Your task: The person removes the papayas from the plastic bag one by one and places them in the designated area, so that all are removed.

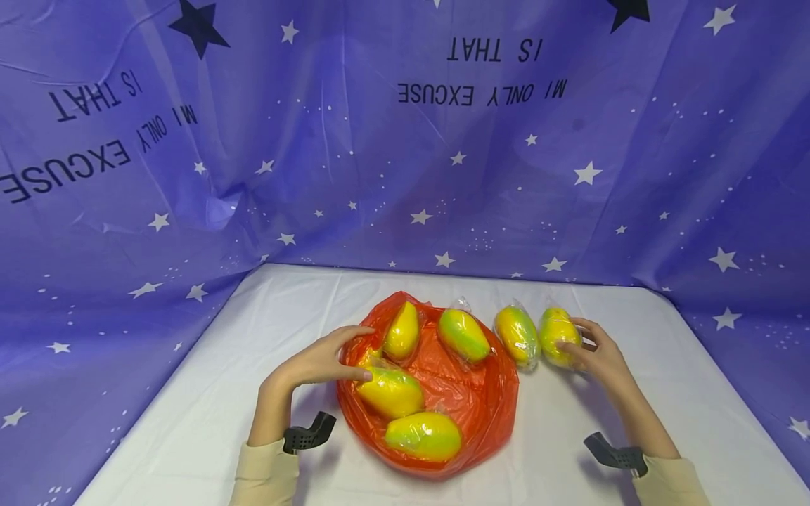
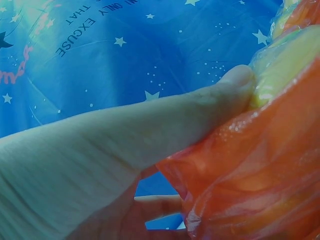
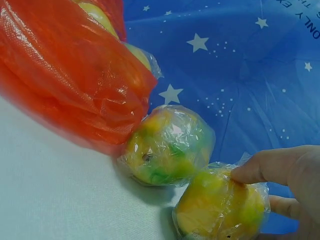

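Note:
A red plastic bag (image 1: 443, 383) lies spread open on the white table, with several yellow-green mangoes in clear wrap inside. At its left rim is my left hand (image 1: 316, 358), the thumb against a wrapped mango (image 1: 390, 393) and the other fingers along the bag's outer side. In the left wrist view, bag wall (image 2: 250, 160) and fruit lie between thumb and fingers. Right of the bag, my right hand (image 1: 595, 350) grips a wrapped mango (image 1: 557, 334) with thumb and fingers round it. Another wrapped mango (image 1: 515, 335) sits between that one and the bag.
Inside the bag, one mango (image 1: 402, 334) lies at the back left, one (image 1: 464, 335) at the back right and one (image 1: 424, 436) at the front. A purple star-printed curtain (image 1: 455, 211) hangs behind the white tabletop (image 1: 304, 295).

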Available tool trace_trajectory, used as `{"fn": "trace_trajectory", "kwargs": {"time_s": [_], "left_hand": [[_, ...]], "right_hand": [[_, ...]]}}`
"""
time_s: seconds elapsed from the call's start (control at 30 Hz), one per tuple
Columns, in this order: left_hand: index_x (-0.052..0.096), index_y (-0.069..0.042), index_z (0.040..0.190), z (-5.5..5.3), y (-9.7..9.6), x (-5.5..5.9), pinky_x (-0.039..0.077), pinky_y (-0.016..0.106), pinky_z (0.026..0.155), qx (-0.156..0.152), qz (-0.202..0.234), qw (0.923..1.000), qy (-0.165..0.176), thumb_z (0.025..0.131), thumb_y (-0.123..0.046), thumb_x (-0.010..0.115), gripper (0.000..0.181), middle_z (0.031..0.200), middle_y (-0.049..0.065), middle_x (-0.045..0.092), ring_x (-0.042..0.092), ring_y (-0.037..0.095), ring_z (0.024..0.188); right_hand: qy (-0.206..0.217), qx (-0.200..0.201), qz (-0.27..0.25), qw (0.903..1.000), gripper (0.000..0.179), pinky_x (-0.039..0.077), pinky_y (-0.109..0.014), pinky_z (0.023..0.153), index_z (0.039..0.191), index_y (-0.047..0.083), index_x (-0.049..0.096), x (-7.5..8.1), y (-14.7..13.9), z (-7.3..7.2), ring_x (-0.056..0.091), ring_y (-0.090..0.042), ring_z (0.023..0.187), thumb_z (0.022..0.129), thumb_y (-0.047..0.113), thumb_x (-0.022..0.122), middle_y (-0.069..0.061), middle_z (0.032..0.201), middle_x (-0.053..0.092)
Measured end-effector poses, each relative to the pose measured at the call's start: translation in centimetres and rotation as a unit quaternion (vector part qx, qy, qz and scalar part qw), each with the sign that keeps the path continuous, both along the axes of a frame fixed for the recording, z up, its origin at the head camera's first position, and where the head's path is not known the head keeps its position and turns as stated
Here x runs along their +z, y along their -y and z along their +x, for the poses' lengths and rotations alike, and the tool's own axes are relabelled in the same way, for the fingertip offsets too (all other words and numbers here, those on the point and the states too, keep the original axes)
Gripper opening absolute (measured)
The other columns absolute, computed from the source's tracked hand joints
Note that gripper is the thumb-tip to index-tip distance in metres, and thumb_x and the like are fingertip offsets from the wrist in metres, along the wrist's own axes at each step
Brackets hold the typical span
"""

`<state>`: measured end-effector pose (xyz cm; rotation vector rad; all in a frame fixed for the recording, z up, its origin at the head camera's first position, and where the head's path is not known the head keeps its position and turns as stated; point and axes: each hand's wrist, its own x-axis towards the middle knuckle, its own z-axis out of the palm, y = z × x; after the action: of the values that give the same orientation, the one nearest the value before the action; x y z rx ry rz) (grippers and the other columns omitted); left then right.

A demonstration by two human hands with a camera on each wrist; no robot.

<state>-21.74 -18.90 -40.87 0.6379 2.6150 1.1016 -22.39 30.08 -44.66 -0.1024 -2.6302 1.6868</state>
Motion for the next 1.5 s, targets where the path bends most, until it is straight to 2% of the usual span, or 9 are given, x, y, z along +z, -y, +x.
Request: {"fn": "trace_trajectory", "kwargs": {"time_s": [0.17,0.27,0.43,0.5,0.57,0.83,1.03,1.37,1.5], "left_hand": [[0.046,-0.02,0.143,0.0,-0.1,0.1,0.028,0.056,0.107,0.0,0.003,1.0,0.002,0.076,-0.044,0.079,0.078,0.148,0.011,0.038,0.033,0.032,0.137],[0.046,-0.02,0.143,0.0,-0.1,0.1,0.029,0.055,0.107,0.0,0.004,1.0,0.003,0.076,-0.044,0.079,0.078,0.148,0.012,0.038,0.033,0.032,0.137],[0.046,-0.019,0.142,0.0,-0.1,0.1,0.029,0.056,0.107,0.0,0.004,1.0,0.003,0.076,-0.044,0.079,0.078,0.148,0.012,0.039,0.034,0.033,0.136],[0.047,-0.019,0.142,0.1,-0.1,0.0,0.029,0.056,0.107,0.001,0.006,1.0,0.005,0.076,-0.044,0.079,0.078,0.147,0.012,0.039,0.034,0.033,0.136],[0.047,-0.02,0.142,0.1,0.0,-0.1,0.029,0.056,0.107,0.002,0.008,0.9999,0.01,0.076,-0.044,0.078,0.077,0.147,0.012,0.039,0.034,0.033,0.136],[0.047,-0.019,0.142,0.0,0.0,-0.3,0.029,0.056,0.107,-0.002,0.006,1.0,0.003,0.076,-0.045,0.078,0.078,0.147,0.011,0.039,0.034,0.033,0.136],[0.047,-0.019,0.142,0.0,0.0,-0.2,0.029,0.056,0.107,0.001,0.005,1.0,0.003,0.076,-0.045,0.079,0.078,0.147,0.011,0.039,0.034,0.033,0.136],[0.047,-0.02,0.142,0.1,-0.1,-0.1,0.029,0.056,0.107,0.003,0.004,1.0,0.007,0.076,-0.044,0.079,0.078,0.148,0.012,0.038,0.033,0.033,0.136],[0.047,-0.02,0.142,0.0,-0.1,-0.2,0.029,0.056,0.107,0.006,0.004,0.9999,0.009,0.075,-0.043,0.079,0.078,0.148,0.011,0.038,0.033,0.032,0.136]], "right_hand": [[0.004,0.013,-0.004,0.9999,0.074,0.051,-0.02,0.068,0.149,-0.001,0.022,0.0,-0.2,0.1,0.034,-0.051,0.128,0.093,0.021,0.065,-0.036,0.148,0.019],[0.01,0.028,0.012,0.9995,0.075,0.05,-0.023,0.074,0.149,-0.001,0.019,0.1,-0.2,0.2,0.035,-0.052,0.127,0.093,0.019,0.064,-0.037,0.148,0.018],[0.008,0.04,0.036,0.9985,0.077,0.04,-0.051,0.097,0.15,-0.002,0.017,0.2,-0.3,0.2,0.035,-0.053,0.125,0.092,0.018,0.063,-0.039,0.145,0.022],[0.004,0.041,0.035,0.9985,0.077,0.032,-0.061,0.1,0.15,-0.002,0.017,0.1,-0.3,0.2,0.033,-0.054,0.126,0.092,0.017,0.064,-0.04,0.144,0.022],[0.003,0.042,0.033,0.9986,0.078,0.028,-0.064,0.101,0.151,-0.001,0.017,0.0,-0.3,0.1,0.031,-0.054,0.127,0.091,0.016,0.064,-0.04,0.144,0.023],[0.009,0.039,0.05,0.998,0.082,0.02,-0.069,0.103,0.151,0.001,0.017,0.1,-0.3,0.1,0.021,-0.056,0.132,0.089,0.019,0.067,-0.039,0.146,0.021],[0.007,0.025,0.075,0.9968,0.084,0.019,-0.071,0.101,0.152,0.003,0.017,1.1,0.0,0.3,0.017,-0.058,0.133,0.09,0.026,0.068,-0.037,0.149,0.016],[-0.017,0.028,0.109,0.9936,0.082,0.023,-0.068,0.102,0.151,0.001,0.021,3.2,1.0,1.3,0.019,-0.055,0.133,0.09,0.031,0.068,-0.032,0.152,0.017],[-0.053,0.019,0.106,0.9928,0.075,0.023,-0.067,0.103,0.148,0.0,0.03,3.9,1.6,1.7,0.02,-0.056,0.132,0.09,0.027,0.069,-0.035,0.148,0.021]]}}
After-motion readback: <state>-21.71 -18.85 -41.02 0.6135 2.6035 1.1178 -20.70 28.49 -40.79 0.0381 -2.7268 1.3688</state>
